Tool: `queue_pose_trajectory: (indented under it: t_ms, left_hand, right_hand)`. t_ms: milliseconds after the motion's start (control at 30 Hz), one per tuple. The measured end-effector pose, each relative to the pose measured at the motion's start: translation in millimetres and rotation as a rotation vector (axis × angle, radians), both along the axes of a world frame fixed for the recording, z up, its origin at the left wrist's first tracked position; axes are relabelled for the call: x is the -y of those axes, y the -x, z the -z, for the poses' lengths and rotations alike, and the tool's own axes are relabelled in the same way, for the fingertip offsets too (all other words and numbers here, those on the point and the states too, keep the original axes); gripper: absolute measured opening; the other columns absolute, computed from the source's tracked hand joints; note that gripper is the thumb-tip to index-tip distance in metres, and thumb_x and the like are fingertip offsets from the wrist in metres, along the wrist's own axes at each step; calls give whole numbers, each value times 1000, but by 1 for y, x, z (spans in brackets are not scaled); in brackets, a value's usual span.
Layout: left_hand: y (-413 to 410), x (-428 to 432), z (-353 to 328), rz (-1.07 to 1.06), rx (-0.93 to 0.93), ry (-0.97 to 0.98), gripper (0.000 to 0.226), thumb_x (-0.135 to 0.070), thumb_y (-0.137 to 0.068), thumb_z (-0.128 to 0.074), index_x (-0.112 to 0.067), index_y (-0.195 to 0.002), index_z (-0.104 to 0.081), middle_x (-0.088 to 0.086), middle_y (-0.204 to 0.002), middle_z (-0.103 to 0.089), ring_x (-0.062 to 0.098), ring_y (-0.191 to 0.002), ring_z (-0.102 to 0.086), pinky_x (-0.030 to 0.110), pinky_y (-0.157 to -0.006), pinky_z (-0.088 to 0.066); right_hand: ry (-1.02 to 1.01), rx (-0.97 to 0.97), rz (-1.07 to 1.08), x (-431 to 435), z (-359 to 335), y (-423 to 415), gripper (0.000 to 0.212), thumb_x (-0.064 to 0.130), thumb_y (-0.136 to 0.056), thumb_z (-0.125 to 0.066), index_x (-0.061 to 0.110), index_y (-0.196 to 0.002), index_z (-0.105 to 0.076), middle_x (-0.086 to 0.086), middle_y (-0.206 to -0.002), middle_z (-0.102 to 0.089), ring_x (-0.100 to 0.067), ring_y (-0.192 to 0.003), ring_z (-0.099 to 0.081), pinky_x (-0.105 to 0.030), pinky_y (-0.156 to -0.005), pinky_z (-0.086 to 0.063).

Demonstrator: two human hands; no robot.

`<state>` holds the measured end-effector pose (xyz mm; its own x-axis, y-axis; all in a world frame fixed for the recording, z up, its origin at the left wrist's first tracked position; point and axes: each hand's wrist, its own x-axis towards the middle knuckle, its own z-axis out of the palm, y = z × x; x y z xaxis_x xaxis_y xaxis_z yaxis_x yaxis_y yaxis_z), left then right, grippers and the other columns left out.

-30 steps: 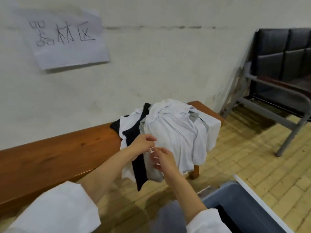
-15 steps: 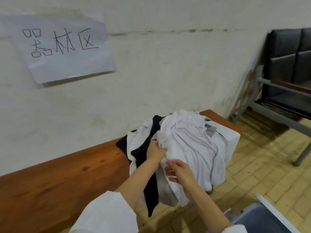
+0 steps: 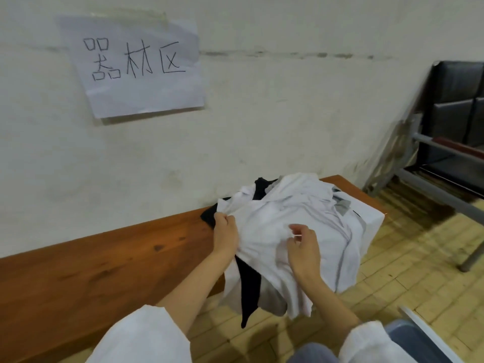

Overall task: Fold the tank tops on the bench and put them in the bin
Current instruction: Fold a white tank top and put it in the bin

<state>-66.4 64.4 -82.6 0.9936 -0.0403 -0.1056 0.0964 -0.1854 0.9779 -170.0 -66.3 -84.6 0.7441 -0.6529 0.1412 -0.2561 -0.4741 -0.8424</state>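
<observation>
Room: plain white wall behind both hands, yellow brick-pattern floor (image 3: 398, 279) under and to the right of them
Sign: sheet of paper (image 3: 136, 66) with handwritten characters taped to the wall, way up above the left hand
Table: long brown wooden table (image 3: 104, 268) running along the wall, from far left of the left hand to just past the right hand
Pile: heap of tank tops (image 3: 309, 213) on the right end of the table, right under both hands, hanging over the front edge and the end
White tank top (image 3: 264, 231): on top of the heap, stretched between the two hands
Black tank top (image 3: 248, 286): dangles off the front edge below the left wrist, more black poking out just behind the left hand
Grey bits: a grey tank top (image 3: 343, 205) peeks out beyond the right hand
Left hand (image 3: 225, 235): fingers curled tight round a bunched edge of the white tank top at the pile's left side
Right hand (image 3: 305, 248): sits on the white tank top, thumb and forefinger pinching a thin bit of it, other fingers loosely curled
Bin (image 3: 413, 341): blue-grey with a white rim, on the floor just right of the right sleeve, mostly cut off
Seats: black padded chairs (image 3: 455, 113) on a grey metal frame, well off to the right of the right hand
Sleeves: white, on both forearms
</observation>
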Motion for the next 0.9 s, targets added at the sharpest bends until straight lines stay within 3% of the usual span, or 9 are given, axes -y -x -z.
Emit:
queue_pose_trajectory:
  t_ms: [67, 267, 400, 533, 667, 800, 900]
  left_hand:
    - [-1, -29, -1, -32, -19, -33, 9, -16, -100, -30, -8, -97, -34, 1, -79, -38, 12, -69, -37, 29, -60, -31]
    - [-8, -126, -19, -213, -44, -32, 28, -14, -101, -31, 3, -120, -41, 15, -116, -50, 30, -110, -49, 35, -93, -37]
    - [0, -209, -12, -391, -41, -69, 9, -11, -99, -34, -4, -103, -39, 17, -103, -52, 32, -98, -52, 37, -82, -40]
    - [12, -288, 0, -541, -31, -214, 13, -13, -99, -37, -5, -104, -44, 11, -95, -53, 30, -87, -52, 37, -74, -43]
    - [15, -356, 5, -655, -28, -389, 10, -10, -96, -45, -7, -104, -49, 15, -110, -56, 32, -97, -54, 42, -81, -46]
    - [27, -370, 39, -499, 17, -832, 39, -2, -80, -64, -8, -117, -55, 23, -135, -45, 40, -125, -41, 48, -102, -35]
    - [47, -348, 67, -267, 239, -1018, 40, 3, -73, -70, -2, -112, -65, 26, -130, -54, 42, -121, -51, 51, -103, -40]
  right_hand:
    - [115, -104, -79, -14, -4, -5, 35, 9, -94, -49, 13, -128, -50, -9, -129, -47, -27, -114, -50, -33, -96, -40]
    - [138, -338, -382, -82, -7, -14, 55, 41, -101, -35, 14, -148, -24, -7, -147, -31, -27, -122, -50, -33, -97, -40]
    - [74, -536, -489, -141, 9, -24, 66, 47, -99, -34, 18, -152, -5, -12, -146, -38, -37, -115, -55, -42, -94, -47]
    - [343, -581, -678, -203, 21, -30, 61, 36, -101, -39, 17, -151, -12, -8, -155, -19, -31, -130, -43, -36, -102, -37]
    - [436, -509, -790, -268, 28, -44, 48, 30, -100, -41, 18, -145, -31, -4, -147, -34, -26, -124, -48, -32, -101, -39]
    - [515, -468, -640, -290, 28, -50, 33, 23, -100, -38, 17, -130, -49, -2, -128, -51, -23, -113, -54, -31, -91, -45]
    - [639, -436, -526, -280, 36, -42, 32, 24, -99, -38, 19, -129, -49, -2, -136, -43, -21, -123, -42, -30, -102, -38]
